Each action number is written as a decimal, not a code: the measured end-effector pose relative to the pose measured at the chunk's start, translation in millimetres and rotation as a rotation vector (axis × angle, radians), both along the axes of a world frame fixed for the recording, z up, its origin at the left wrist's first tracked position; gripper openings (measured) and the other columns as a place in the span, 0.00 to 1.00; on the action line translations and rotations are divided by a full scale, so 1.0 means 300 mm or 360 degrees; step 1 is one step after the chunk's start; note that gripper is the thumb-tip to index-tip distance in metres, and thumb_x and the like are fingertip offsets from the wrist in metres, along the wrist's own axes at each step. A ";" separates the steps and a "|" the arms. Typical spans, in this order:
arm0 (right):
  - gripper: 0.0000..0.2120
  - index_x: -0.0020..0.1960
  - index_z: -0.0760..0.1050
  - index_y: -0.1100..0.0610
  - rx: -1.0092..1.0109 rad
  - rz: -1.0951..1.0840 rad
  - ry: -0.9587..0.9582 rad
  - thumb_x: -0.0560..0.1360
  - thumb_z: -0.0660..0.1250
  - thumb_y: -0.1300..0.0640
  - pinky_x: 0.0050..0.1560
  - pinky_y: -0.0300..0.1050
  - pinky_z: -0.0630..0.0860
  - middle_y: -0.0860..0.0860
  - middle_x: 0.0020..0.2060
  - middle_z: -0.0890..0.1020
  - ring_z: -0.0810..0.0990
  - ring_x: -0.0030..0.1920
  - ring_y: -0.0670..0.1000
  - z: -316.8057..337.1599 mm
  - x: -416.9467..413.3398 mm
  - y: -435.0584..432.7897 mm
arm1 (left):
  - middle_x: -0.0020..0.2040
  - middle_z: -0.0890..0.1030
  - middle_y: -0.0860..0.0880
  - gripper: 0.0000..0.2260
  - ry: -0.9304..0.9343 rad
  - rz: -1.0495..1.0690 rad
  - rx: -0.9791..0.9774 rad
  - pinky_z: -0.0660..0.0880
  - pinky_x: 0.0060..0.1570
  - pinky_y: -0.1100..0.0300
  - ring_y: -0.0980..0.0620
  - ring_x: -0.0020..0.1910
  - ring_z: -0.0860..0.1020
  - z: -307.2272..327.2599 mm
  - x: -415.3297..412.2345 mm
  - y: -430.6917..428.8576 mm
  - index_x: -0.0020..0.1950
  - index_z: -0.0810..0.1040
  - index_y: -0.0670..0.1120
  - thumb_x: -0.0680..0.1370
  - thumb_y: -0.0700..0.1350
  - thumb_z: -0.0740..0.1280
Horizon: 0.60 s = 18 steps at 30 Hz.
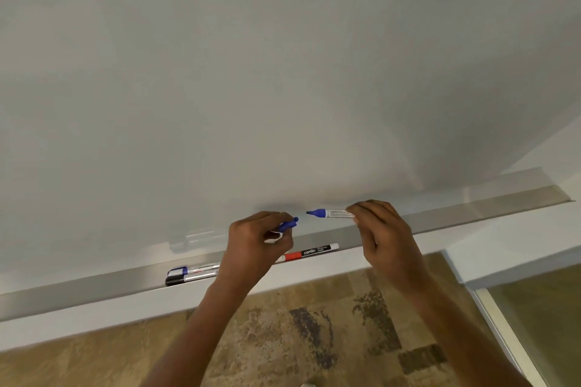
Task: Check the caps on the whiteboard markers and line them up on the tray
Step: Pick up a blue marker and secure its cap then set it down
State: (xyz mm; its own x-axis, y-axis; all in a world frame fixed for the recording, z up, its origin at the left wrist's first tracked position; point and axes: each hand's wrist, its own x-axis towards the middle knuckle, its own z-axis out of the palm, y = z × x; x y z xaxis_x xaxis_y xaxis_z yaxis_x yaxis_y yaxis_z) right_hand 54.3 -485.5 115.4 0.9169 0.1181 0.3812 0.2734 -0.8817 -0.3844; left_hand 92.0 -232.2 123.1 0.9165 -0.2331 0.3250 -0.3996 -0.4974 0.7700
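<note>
"camlin" reads in white on the black band of the red marker lying on the tray; the smaller print beside it is too fine to read. The blue marker's label print blurs out too.

Long silver metal tray under whiteboard edge. On it: red-capped black-barrelled marker mid-tray; blue-capped marker and black-capped marker side by side, leftward.

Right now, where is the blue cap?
In the head view, the blue cap is pinched in the left hand, just left of the uncapped blue marker and above the tray.
</note>
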 end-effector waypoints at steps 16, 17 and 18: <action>0.20 0.64 0.79 0.58 0.0175 0.0224 -0.0119 0.74 0.69 0.71 0.55 0.52 0.82 0.52 0.57 0.82 0.80 0.58 0.52 0.239 -0.146 0.204 | 0.45 0.89 0.50 0.09 0.0538 0.0082 -0.0796 0.81 0.52 0.64 0.51 0.49 0.87 0.183 -0.149 0.207 0.49 0.88 0.46 0.72 0.35 0.77; 0.20 0.64 0.79 0.58 0.0172 0.0234 -0.0111 0.74 0.69 0.70 0.54 0.52 0.83 0.53 0.57 0.82 0.80 0.59 0.53 0.243 -0.152 0.213 | 0.45 0.89 0.50 0.09 0.0536 0.0076 -0.0794 0.81 0.51 0.64 0.51 0.49 0.87 0.188 -0.155 0.211 0.49 0.88 0.46 0.72 0.35 0.77; 0.20 0.64 0.79 0.58 0.0173 0.0249 -0.0104 0.75 0.69 0.70 0.54 0.52 0.83 0.53 0.57 0.82 0.80 0.59 0.53 0.248 -0.156 0.221 | 0.45 0.89 0.50 0.09 0.0542 0.0069 -0.0791 0.82 0.51 0.62 0.51 0.48 0.87 0.191 -0.162 0.215 0.49 0.88 0.46 0.72 0.35 0.77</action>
State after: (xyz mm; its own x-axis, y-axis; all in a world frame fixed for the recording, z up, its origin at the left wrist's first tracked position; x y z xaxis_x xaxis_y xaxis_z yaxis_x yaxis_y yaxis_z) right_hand 7.4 -419.1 189.6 0.8636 0.2121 0.4574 0.4313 -0.7807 -0.4523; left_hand 43.5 -167.6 180.4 0.9934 -0.0886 0.0722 -0.0773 -0.0556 0.9955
